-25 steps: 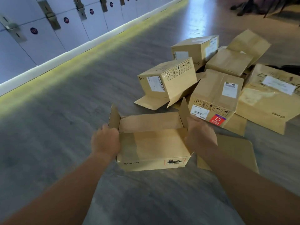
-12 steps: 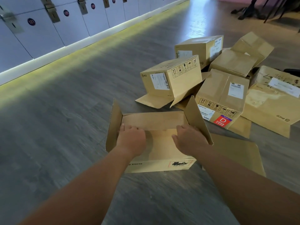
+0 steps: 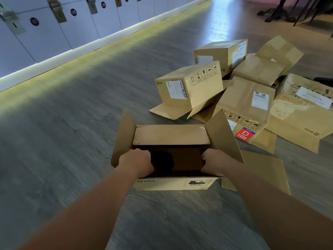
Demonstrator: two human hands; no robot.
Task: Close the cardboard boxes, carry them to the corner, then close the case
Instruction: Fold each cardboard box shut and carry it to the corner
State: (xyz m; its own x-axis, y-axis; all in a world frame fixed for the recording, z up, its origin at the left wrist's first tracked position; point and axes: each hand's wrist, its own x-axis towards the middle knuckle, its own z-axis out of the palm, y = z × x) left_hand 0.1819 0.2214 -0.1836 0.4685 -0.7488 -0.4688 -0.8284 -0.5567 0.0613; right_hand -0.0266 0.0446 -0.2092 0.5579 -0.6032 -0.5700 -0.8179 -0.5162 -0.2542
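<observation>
Open cardboard box (image 3: 173, 184) on the floor (image 3: 72, 141), both hands at its near rim.

Left hand (image 3: 137, 164) and right hand (image 3: 214, 164) curl over the rim, apparently gripping; stiff, likely light board, best held at the edges. Lockers (image 3: 54, 24) left, box pile (image 3: 252, 91) right.

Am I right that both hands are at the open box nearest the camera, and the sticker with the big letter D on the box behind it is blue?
Not quite. The head view shows the D sticker is red, not blue. The rest holds: the left hand and right hand are both at the open box.
</observation>
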